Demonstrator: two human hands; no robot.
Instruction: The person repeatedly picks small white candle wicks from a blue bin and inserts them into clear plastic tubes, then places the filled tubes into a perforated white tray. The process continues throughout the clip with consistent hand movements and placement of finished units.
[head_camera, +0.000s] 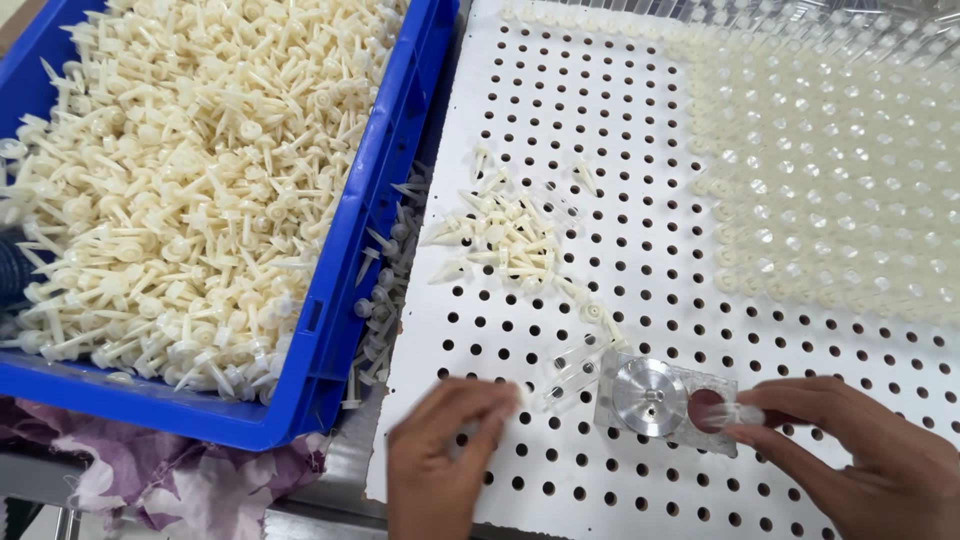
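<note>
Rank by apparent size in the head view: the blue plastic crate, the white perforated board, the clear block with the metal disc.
White perforated board and blue plastic crate: both cropped, too close to rank.
Smallest: clear block with the metal disc.

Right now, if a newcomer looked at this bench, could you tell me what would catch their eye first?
First the blue crate at the left, heaped with cream plastic pins. Next the white perforated board on the right, a small pile of loose pins on it and rows of seated clear pieces at its far right. Near the bottom edge, the left hand and right hand flank a clear block with a metal disc.
</note>
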